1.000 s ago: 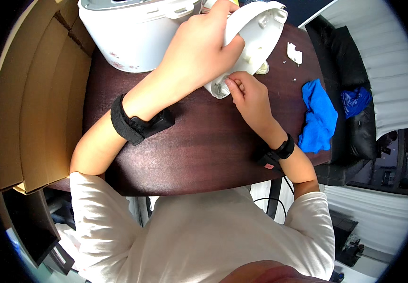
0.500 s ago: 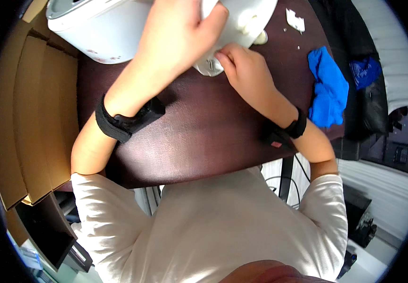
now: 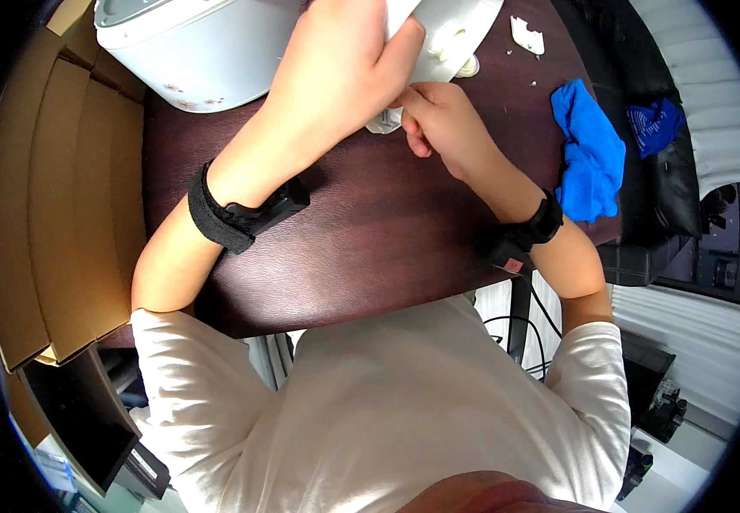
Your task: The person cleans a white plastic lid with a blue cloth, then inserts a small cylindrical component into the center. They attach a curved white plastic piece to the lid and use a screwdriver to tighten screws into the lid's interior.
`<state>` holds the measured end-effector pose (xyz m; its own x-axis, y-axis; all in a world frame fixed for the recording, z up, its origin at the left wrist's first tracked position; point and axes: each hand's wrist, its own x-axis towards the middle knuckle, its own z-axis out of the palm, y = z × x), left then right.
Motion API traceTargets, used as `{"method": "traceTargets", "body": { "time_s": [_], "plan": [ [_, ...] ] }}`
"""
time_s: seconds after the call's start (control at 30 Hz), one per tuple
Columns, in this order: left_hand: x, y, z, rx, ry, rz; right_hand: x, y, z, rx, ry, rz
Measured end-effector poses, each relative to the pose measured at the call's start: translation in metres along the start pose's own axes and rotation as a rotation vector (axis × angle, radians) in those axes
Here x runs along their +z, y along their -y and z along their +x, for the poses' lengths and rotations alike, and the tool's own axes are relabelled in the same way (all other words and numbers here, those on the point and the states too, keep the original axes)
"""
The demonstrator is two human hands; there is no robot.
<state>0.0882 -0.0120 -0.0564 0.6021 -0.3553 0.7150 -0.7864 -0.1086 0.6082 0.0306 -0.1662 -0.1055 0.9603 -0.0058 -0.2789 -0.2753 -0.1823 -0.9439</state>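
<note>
At the top middle, my left hand [image 3: 340, 73] is closed on a white, thin-walled curved thing [image 3: 438, 64] whose exact kind I cannot make out. Its upper part leaves the picture. Pale cream rounded shapes show on or behind its right side. A crumpled, shiny lower corner [image 3: 384, 122] hangs beneath my left hand. My right hand [image 3: 451, 128] reaches in from the right, thumb and forefinger pinched at that lower corner, the other fingers curled. My left palm and fingers are mostly hidden. Each wrist wears a black strap with a small black box.
A large white appliance [image 3: 203, 64] with a small flower print stands left of my hands on the dark brown table [image 3: 353, 239]. Cardboard [image 3: 71, 205] lines the left side. To the right lie a blue cloth [image 3: 591, 158] and a broken white piece [image 3: 526, 37] with crumbs.
My left hand has moved slightly right. My right hand has turned a little, its curled fingers now showing below. The crumpled corner shows less than before.
</note>
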Motion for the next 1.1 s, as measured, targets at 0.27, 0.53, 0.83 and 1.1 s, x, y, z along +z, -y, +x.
{"method": "traceTargets", "body": {
  "time_s": [0.27,0.53,0.83,1.1],
  "plan": [
    [-0.001,-0.004,-0.001,-0.020,0.008,0.009,-0.005,-0.007,0.000,0.023,0.055,0.139],
    [-0.001,-0.003,-0.001,-0.005,0.014,0.031,-0.005,-0.009,-0.002,-0.110,-0.083,-0.162],
    [-0.002,-0.005,-0.002,-0.020,0.034,-0.003,-0.006,-0.020,0.004,-0.203,-0.075,-0.162],
    [-0.001,-0.005,-0.002,-0.059,0.033,0.000,-0.012,-0.015,0.002,0.001,0.055,0.192]
  ]
}}
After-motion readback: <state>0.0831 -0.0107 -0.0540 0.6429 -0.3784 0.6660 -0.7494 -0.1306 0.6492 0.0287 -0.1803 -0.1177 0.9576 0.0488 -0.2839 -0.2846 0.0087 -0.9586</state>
